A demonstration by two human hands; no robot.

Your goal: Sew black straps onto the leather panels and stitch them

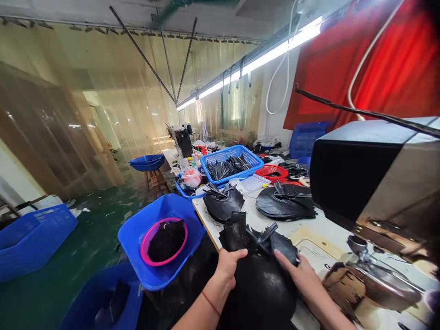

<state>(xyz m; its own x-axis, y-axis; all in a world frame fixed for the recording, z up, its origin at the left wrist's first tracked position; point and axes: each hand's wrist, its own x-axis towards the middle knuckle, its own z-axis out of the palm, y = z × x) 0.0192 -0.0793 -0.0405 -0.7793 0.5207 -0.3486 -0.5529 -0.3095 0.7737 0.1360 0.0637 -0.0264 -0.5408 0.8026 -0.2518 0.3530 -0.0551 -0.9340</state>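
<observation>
Between my hands is a large black leather-like piece [266,279] with dark strips across its upper part. My left hand [227,268] grips its left edge, thumb pressed on top and fingers partly hidden beneath. At the opposite edge, my right hand [298,271] has its thumb over the front and the other fingers behind. Just beyond lie a rounded black piece [223,206] and a stack of similar black pieces [287,204], both with thin strips on top. To the right of my right hand stands a sewing machine [374,183], its metal parts close to the tabletop.
A blue basket [252,172] of black strips sits further back on the white table [252,215], beside a red tray [287,173]. Left of the table edge, a blue tub [129,233] holds a pink basin [144,250]. More blue crates [37,243] stand on the green floor.
</observation>
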